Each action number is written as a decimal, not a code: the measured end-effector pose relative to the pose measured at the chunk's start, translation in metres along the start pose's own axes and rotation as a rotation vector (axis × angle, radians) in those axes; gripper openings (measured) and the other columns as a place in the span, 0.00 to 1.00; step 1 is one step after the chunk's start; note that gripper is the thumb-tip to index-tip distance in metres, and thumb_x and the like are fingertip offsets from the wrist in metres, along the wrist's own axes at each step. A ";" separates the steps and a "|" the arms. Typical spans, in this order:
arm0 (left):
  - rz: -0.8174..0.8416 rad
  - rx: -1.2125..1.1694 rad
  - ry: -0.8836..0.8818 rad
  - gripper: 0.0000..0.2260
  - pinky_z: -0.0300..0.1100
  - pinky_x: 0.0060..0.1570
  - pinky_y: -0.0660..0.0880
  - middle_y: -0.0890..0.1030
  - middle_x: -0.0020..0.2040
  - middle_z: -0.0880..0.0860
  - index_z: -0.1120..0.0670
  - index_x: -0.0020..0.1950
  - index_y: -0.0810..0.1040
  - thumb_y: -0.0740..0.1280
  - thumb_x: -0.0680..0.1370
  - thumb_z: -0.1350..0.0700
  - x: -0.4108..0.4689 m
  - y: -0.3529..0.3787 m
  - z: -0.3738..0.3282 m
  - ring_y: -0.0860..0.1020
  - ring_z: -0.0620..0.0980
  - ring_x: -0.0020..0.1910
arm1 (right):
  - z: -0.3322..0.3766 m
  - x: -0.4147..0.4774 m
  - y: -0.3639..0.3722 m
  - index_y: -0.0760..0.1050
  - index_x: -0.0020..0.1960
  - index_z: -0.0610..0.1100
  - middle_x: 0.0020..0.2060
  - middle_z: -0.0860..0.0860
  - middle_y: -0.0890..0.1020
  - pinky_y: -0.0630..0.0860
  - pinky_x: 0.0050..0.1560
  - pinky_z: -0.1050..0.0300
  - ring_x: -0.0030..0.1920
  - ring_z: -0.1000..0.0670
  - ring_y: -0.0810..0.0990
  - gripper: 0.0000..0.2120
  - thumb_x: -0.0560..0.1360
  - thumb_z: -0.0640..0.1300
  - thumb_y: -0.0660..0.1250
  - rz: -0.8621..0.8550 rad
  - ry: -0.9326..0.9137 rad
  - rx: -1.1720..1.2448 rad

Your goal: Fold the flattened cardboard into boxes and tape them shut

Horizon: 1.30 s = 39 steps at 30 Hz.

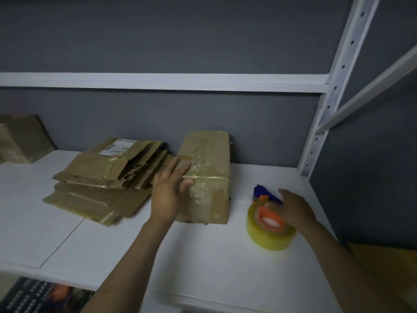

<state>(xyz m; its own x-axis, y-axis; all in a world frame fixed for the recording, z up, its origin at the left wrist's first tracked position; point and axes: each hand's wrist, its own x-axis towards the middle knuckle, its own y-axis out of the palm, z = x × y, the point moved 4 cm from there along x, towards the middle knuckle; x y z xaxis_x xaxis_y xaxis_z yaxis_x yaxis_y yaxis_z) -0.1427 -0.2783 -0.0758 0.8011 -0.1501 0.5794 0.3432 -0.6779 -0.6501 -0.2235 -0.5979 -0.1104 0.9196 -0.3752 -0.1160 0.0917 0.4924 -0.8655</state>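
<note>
A taped brown cardboard box [208, 168] stands on the white shelf [94, 240] against the grey back wall. My left hand [170, 190] lies flat against its left side, fingers straight, thumb on its front face. To the left lies a stack of flattened cardboard [101, 179], the top piece bearing a white label. On the right sits a tape dispenser [268, 224] with a clear-yellow roll, orange hub and blue handle. My right hand [295, 207] curls over the dispenser's handle side and touches it.
A white shelf upright [325, 105] with holes rises at the right, with a dark side panel behind it. Another piece of cardboard [20, 138] leans at the far left. A dark printed object [33, 297] shows below the shelf's front edge.
</note>
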 end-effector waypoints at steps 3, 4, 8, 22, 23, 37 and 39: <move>0.013 -0.019 0.029 0.19 0.40 0.61 0.58 0.68 0.74 0.47 0.41 0.68 0.74 0.56 0.80 0.39 0.001 -0.002 0.005 0.68 0.54 0.69 | -0.023 -0.003 0.014 0.74 0.55 0.44 0.52 0.45 0.81 0.77 0.48 0.53 0.47 0.45 0.78 0.13 0.76 0.51 0.66 -0.001 0.038 -0.021; 0.021 -0.021 0.039 0.18 0.40 0.62 0.58 0.68 0.73 0.47 0.41 0.68 0.74 0.56 0.80 0.40 0.001 -0.003 0.005 0.68 0.55 0.69 | -0.025 -0.005 0.014 0.73 0.53 0.43 0.50 0.44 0.81 0.77 0.47 0.53 0.47 0.45 0.78 0.11 0.76 0.49 0.66 -0.037 0.033 -0.054; -0.070 0.150 0.087 0.19 0.50 0.63 0.65 0.70 0.73 0.52 0.45 0.66 0.77 0.57 0.80 0.42 -0.003 -0.011 -0.013 0.66 0.63 0.67 | -0.021 -0.024 0.008 0.72 0.53 0.42 0.46 0.45 0.81 0.71 0.38 0.57 0.42 0.47 0.77 0.11 0.76 0.48 0.67 -0.212 -0.019 -0.006; 0.293 -0.764 -0.027 0.29 0.31 0.47 0.75 0.79 0.56 0.36 0.38 0.64 0.71 0.76 0.70 0.62 -0.025 -0.028 -0.116 0.78 0.36 0.53 | 0.096 -0.093 -0.075 0.66 0.53 0.53 0.49 0.56 0.76 0.75 0.39 0.67 0.45 0.62 0.78 0.23 0.63 0.47 0.74 -0.276 -0.483 0.786; 0.321 -0.835 -0.036 0.29 0.32 0.48 0.75 0.79 0.57 0.37 0.40 0.64 0.71 0.74 0.71 0.65 -0.028 -0.033 -0.113 0.79 0.38 0.54 | 0.104 -0.096 -0.075 0.66 0.57 0.54 0.52 0.56 0.76 0.75 0.40 0.67 0.46 0.63 0.79 0.27 0.63 0.46 0.74 -0.201 -0.513 0.815; 0.413 -0.919 -0.501 0.11 0.41 0.31 0.63 0.77 0.25 0.52 0.58 0.35 0.79 0.66 0.78 0.61 0.021 -0.097 -0.075 0.70 0.47 0.25 | 0.157 -0.117 -0.057 0.67 0.65 0.65 0.60 0.64 0.75 0.74 0.50 0.72 0.57 0.62 0.75 0.34 0.65 0.48 0.79 -0.185 -0.648 0.383; 0.390 -0.898 -0.543 0.09 0.41 0.31 0.64 0.78 0.28 0.53 0.60 0.37 0.81 0.67 0.77 0.62 0.022 -0.098 -0.061 0.70 0.47 0.26 | 0.161 -0.115 -0.064 0.65 0.65 0.67 0.58 0.63 0.74 0.72 0.51 0.70 0.56 0.59 0.75 0.34 0.65 0.54 0.78 -0.211 -0.654 0.199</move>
<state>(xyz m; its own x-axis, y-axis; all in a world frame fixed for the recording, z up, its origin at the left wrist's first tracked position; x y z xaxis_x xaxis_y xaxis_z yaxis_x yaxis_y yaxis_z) -0.1882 -0.2590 0.0302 0.9597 -0.2802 -0.0205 -0.2806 -0.9596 -0.0225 -0.2741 -0.4595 0.0366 0.9094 0.0391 0.4140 0.3033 0.6188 -0.7246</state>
